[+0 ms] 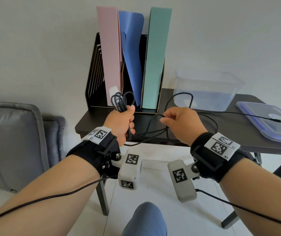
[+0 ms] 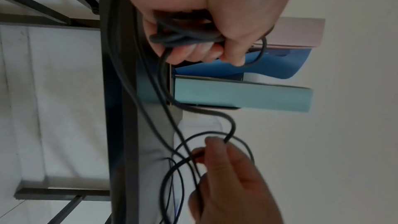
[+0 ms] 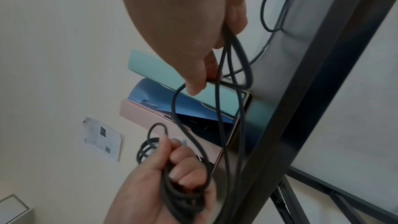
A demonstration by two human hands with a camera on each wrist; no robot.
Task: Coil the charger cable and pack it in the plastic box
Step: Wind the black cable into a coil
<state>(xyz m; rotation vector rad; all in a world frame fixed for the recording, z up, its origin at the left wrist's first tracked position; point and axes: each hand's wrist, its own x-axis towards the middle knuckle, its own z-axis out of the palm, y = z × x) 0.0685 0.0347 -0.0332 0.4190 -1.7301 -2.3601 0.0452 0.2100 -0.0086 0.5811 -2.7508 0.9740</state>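
Observation:
My left hand (image 1: 122,123) grips a bundle of several loops of the dark charger cable (image 1: 122,101) in its fist, held upright above the table's front edge. A white plug end (image 1: 113,90) peeks out above the loops. My right hand (image 1: 177,120) pinches a loose stretch of the same cable (image 1: 204,113) between thumb and forefinger, just right of the left hand. The rest of the cable trails across the dark table to a connector (image 1: 276,120) lying on the blue lid. The clear plastic box (image 1: 207,89) stands open at the back right. In the left wrist view the fist (image 2: 200,43) closes round the loops.
A black file holder (image 1: 95,74) with pink, blue and green folders stands at the back of the dark table (image 1: 238,133). The box's blue-rimmed lid (image 1: 269,121) lies at the right edge. A grey cushioned seat (image 1: 12,142) is at the left; my knee (image 1: 145,218) is below.

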